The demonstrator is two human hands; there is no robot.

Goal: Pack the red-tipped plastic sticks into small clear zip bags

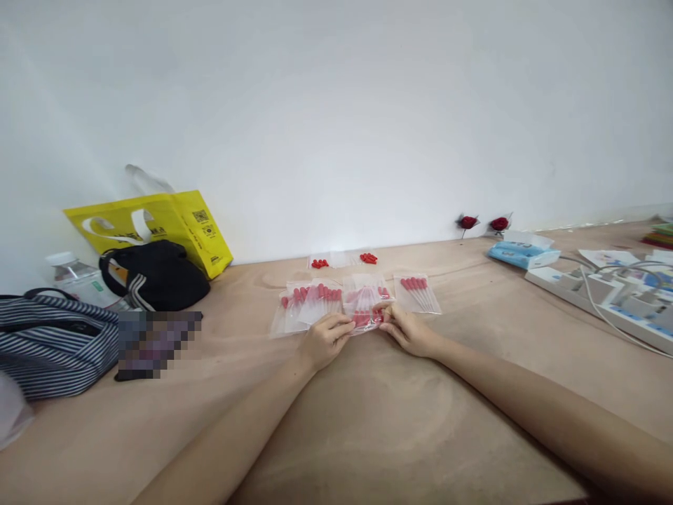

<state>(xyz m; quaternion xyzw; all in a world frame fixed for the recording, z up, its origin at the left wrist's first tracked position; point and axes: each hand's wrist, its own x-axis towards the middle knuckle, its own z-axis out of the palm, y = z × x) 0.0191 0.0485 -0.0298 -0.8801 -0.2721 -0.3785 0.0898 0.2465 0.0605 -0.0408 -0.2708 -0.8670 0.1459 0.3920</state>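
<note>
A small clear plastic bag of red-tipped sticks is held between my two hands, low over the table. My left hand pinches its left edge, fingers closed. At its right edge my right hand has thumb and fingers closed on the plastic. Overlapping bags of the same kind lie just beyond and left of my left hand. Another bag of red-tipped sticks lies flat to the right, past my right hand. Two clusters of red tips, one on the left and one on the right, lie near the wall.
On the left are a yellow bag, a black cap, a plastic bottle and a striped pouch. On the right stand a blue tissue pack and white power strips with cables. Two dark red flowers lean near the wall.
</note>
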